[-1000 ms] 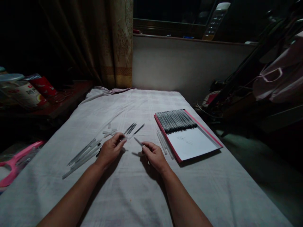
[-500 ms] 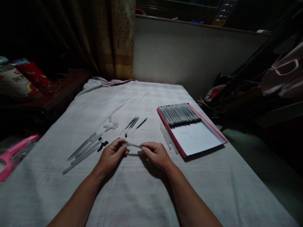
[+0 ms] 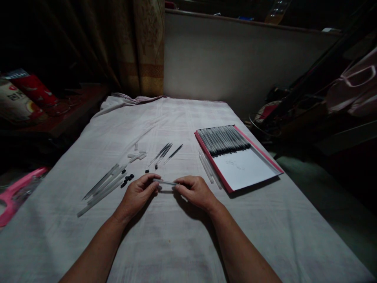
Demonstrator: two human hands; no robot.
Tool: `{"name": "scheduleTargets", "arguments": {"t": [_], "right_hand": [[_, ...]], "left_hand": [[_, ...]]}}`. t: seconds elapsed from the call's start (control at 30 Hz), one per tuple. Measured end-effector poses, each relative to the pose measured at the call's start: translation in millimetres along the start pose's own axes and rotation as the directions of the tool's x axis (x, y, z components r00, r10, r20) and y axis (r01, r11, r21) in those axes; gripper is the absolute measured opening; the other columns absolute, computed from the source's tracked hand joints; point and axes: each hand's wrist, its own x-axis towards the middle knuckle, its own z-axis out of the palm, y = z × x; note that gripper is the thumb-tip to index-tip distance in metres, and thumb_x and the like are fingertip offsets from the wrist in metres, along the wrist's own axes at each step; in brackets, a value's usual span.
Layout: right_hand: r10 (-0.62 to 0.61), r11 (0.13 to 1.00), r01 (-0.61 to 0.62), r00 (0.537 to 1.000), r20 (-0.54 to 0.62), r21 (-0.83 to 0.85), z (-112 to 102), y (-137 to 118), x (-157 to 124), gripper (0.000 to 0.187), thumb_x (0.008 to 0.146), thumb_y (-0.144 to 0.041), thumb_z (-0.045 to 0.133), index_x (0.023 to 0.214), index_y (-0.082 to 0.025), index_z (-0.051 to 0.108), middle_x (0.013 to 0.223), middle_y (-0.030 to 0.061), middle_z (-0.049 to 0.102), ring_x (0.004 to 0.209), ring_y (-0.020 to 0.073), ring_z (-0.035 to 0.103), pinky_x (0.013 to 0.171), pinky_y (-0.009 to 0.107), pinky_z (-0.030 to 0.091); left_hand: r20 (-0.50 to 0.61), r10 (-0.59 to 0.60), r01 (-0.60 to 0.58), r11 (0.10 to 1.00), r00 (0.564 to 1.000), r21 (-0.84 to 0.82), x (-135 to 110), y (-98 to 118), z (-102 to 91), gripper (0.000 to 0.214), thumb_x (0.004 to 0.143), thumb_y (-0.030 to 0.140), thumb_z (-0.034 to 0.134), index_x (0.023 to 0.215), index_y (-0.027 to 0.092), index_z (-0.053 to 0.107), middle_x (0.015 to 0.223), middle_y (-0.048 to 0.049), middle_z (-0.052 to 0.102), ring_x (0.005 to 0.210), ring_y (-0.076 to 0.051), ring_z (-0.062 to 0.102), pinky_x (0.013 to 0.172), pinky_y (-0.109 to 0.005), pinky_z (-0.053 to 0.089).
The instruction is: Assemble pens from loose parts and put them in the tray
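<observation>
Between my two hands lies a slim, pale grey pen (image 3: 167, 182), held level just above the cloth. My left hand (image 3: 141, 192) pinches its left end between thumb and fingers, and my right hand (image 3: 194, 192) pinches the other end. The fingertips hide both of the pen's ends. To the left of my left hand are several small black plugs (image 3: 127, 181) and some long clear barrels (image 3: 104, 192). Beyond the hands rest dark ink refills (image 3: 161, 153) and short clear caps (image 3: 137, 156).
On the right stands a red-edged box (image 3: 228, 188) with a row of black-tipped pens (image 3: 224, 140). Clear tubes (image 3: 206, 168) lie along its left side. A pink-handled thing (image 3: 23, 184) is at the left edge. A whitish checked cloth (image 3: 165, 243) covers the table.
The view has shifted slightly. Both hands keep their pinch; the dark part seen near my right fingertips has gone mostly out of sight, and the pen looks paler between them.
</observation>
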Motion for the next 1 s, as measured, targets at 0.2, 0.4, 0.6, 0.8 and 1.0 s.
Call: {"name": "scheduleTargets", "arguments": {"t": [0.2, 0.4, 0.6, 0.8, 1.0], "right_hand": [[-0.047, 0.993, 0.049, 0.999, 0.023, -0.104, -4, 0, -1, 0.022, 0.086, -0.025, 0.062, 0.099, -0.022, 0.08, 0.09, 0.0047, 0.078, 0.083, 0.0184, 0.071, 0.077, 0.026, 0.05], [-0.089, 0.986, 0.093, 0.995, 0.034, -0.139, 0, 1, -1, 0.025, 0.09, -0.028, 0.058, 0.103, -0.024, 0.078, 0.086, 0.0046, 0.077, 0.078, 0.0173, 0.069, 0.072, 0.026, 0.048], [-0.102, 0.987, 0.105, 0.994, 0.033, -0.122, 7, 0, -1, 0.025, 0.092, -0.029, 0.056, 0.102, -0.022, 0.078, 0.081, 0.0047, 0.075, 0.074, 0.0164, 0.067, 0.07, 0.026, 0.046], [-0.131, 0.986, 0.132, 0.991, 0.012, -0.099, 13, 1, -2, 0.026, 0.094, -0.028, 0.055, 0.101, -0.019, 0.078, 0.077, 0.0053, 0.072, 0.07, 0.0158, 0.065, 0.067, 0.025, 0.045], [-0.127, 0.977, 0.133, 0.991, 0.047, -0.166, 12, 0, -2, 0.025, 0.095, -0.028, 0.054, 0.097, -0.022, 0.077, 0.076, 0.0041, 0.071, 0.07, 0.0157, 0.064, 0.067, 0.025, 0.044]], "left_hand": [[0.018, 0.023, -0.025, 0.995, 1.0, 0.093, 0, 1, 0.7, 0.027, 0.069, 0.042, 0.073, 0.085, 0.019, 0.073, 0.071, -0.0016, 0.069, 0.064, -0.016, 0.062, 0.062, -0.026, 0.049], [0.001, 0.007, -0.007, 0.997, 1.0, 0.074, 0, 4, 0.6, 0.027, 0.066, 0.041, 0.075, 0.082, 0.02, 0.074, 0.066, -0.0013, 0.068, 0.059, -0.016, 0.061, 0.057, -0.027, 0.049], [0.002, -0.064, 0.064, 0.998, 0.998, 0.006, 0, 3, 0.6, 0.027, 0.064, 0.04, 0.077, 0.08, 0.018, 0.074, 0.06, -0.0018, 0.067, 0.058, -0.016, 0.061, 0.058, -0.027, 0.049], [0.005, -0.094, 0.094, 0.995, 0.996, -0.03, 2, -1, -2.3, 0.029, 0.063, 0.041, 0.078, 0.079, 0.018, 0.073, 0.07, -0.0037, 0.072, 0.066, -0.019, 0.066, 0.064, -0.029, 0.053], [-0.01, -0.036, 0.037, 0.994, 0.999, 0.098, 3, 1, -3.1, 0.023, 0.065, 0.04, 0.076, 0.077, 0.02, 0.075, 0.072, -0.0037, 0.073, 0.071, -0.022, 0.069, 0.07, -0.033, 0.055]]}}
